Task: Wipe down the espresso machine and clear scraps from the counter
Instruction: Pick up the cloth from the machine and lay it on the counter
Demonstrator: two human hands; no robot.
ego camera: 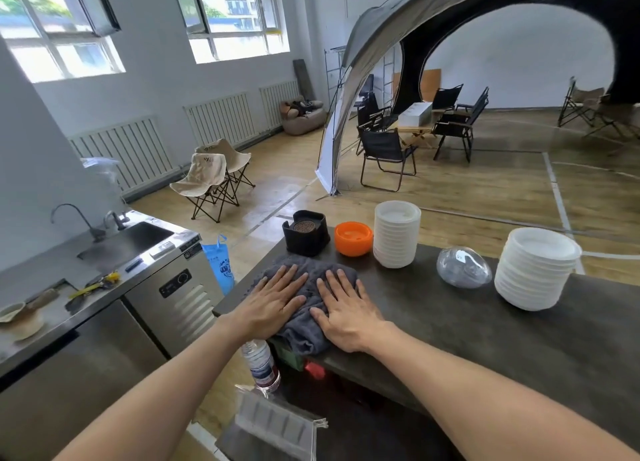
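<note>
A grey cloth (308, 325) lies bunched on the dark counter (485, 339) near its left end. My left hand (273, 303) rests flat on the cloth's left part, fingers spread. Flat on the cloth's right part lies my right hand (346, 313), fingers also apart. Neither hand grips the cloth. No espresso machine is in view.
Behind the cloth stand a black holder (306, 233), an orange bowl (353, 238), two stacks of white bowls (396, 233) (535, 268) and a clear plastic lid (462, 268). A water bottle (259, 363) stands below the counter edge. A steel sink unit (131, 252) is at left.
</note>
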